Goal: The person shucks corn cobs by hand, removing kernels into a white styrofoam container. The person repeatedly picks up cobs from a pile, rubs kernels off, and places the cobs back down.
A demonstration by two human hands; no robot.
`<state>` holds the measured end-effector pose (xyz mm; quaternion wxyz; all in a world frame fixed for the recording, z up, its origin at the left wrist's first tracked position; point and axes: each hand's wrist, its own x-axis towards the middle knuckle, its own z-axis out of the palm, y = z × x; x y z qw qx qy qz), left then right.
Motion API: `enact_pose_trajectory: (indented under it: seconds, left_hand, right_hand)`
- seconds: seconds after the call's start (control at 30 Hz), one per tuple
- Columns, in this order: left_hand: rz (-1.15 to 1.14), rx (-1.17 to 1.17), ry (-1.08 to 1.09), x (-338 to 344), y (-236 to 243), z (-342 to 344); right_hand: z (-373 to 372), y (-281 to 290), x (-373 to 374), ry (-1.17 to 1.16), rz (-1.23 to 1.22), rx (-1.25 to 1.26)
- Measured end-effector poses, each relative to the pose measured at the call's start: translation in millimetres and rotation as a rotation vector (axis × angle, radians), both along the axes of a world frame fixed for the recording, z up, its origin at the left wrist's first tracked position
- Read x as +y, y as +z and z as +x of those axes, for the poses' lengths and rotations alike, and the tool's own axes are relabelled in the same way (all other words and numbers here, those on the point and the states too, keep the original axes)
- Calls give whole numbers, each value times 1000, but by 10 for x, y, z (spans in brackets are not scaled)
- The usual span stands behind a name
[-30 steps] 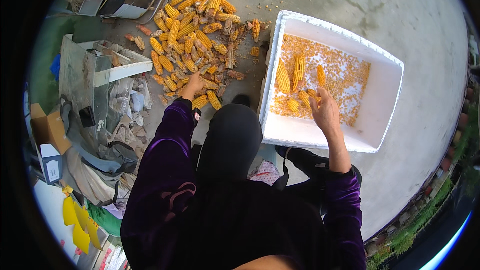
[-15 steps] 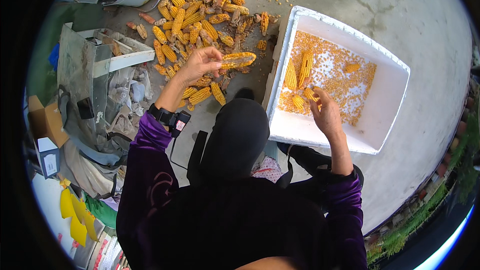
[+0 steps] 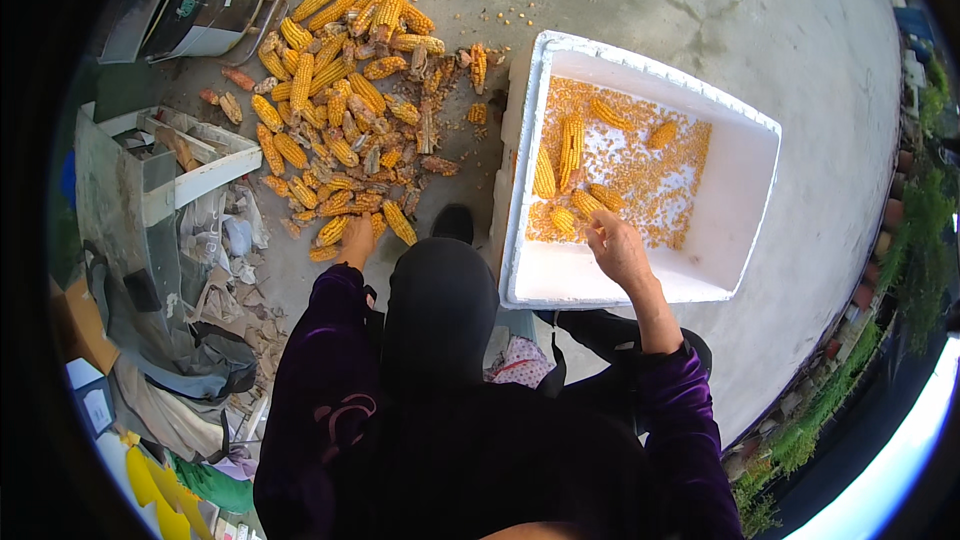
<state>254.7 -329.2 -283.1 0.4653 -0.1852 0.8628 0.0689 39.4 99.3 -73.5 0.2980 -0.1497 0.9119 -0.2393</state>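
Observation:
My left hand (image 3: 357, 239) is down at the near edge of a heap of yellow corn cobs (image 3: 340, 90) on the floor. It touches the cobs there, and its fingers are largely hidden among them. Inside the white foam box (image 3: 740, 210) on the right lie loose kernels (image 3: 640, 175) and several cobs, among them a long upright one (image 3: 571, 150) and a slanted one (image 3: 610, 113). Over the near part of this box hovers my right hand (image 3: 622, 252), fingers loosely bent and apart, nothing visible in them. Just beyond its fingertips lies a short cob (image 3: 587, 203).
A worn wooden frame (image 3: 200, 175) and plastic scraps (image 3: 235, 235) stand left of the heap. A dark bucket (image 3: 205, 0) is at the far left. My knee (image 3: 440, 290) rises between heap and box. Plants (image 3: 830, 420) line the right edge.
My left hand has dropped from above the heap to its near edge, without the cob it held. Another cob now shows in the box. My right hand has drawn slightly back. The view has shifted.

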Motion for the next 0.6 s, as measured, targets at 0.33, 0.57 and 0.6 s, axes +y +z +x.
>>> enact_pose_trajectory:
  seconds: [0.33, 0.57, 0.6]
  left_hand:
    - [890, 435, 1274, -123, 248, -97]
    - [1891, 384, 1478, 131, 1696, -1291]
    - [1926, 377, 1453, 237, 1802, -1417]
  right_hand:
    - [-126, 62, -411, -20, -95, -79]
    - [-195, 265, -1091, -108, -485, -573]
    - [-220, 242, -1195, -97, -536, -650]
